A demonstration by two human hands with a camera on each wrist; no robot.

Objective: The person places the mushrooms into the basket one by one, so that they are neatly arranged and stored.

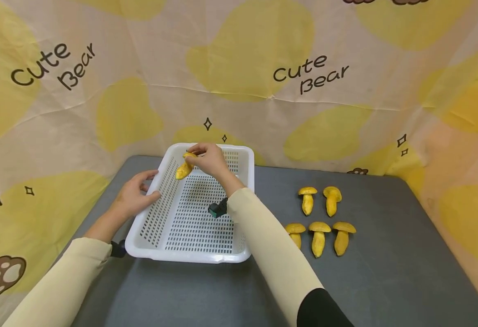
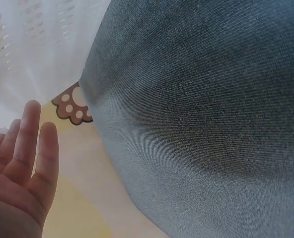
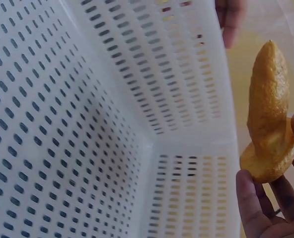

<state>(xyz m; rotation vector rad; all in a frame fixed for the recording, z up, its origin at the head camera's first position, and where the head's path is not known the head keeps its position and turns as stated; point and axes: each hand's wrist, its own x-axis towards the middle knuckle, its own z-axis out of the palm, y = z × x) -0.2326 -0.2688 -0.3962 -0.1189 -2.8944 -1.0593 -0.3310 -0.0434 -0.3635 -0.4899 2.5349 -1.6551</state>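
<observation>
My right hand (image 1: 211, 160) holds a yellow mushroom (image 1: 184, 170) over the far left part of a white perforated plastic basket (image 1: 190, 256). In the right wrist view, fingers and thumb pinch the cap of the mushroom (image 3: 269, 99), and its stem points away from the hand. The left hand (image 1: 133, 194) is at the basket's left rim, fingertips and thumb right at the edge. Its fingers (image 2: 48, 148) look fairly straight in the left wrist view. Inside the basket, the perforated floor shows no mushrooms.
Several yellow mushrooms lie on the grey table (image 1: 386, 272) right of the basket: a back pair, including one mushroom (image 1: 332, 200), and a front row, including another mushroom (image 1: 318, 238). The right forearm partly covers the leftmost one. A patterned cloth (image 1: 239, 59) hangs behind the table.
</observation>
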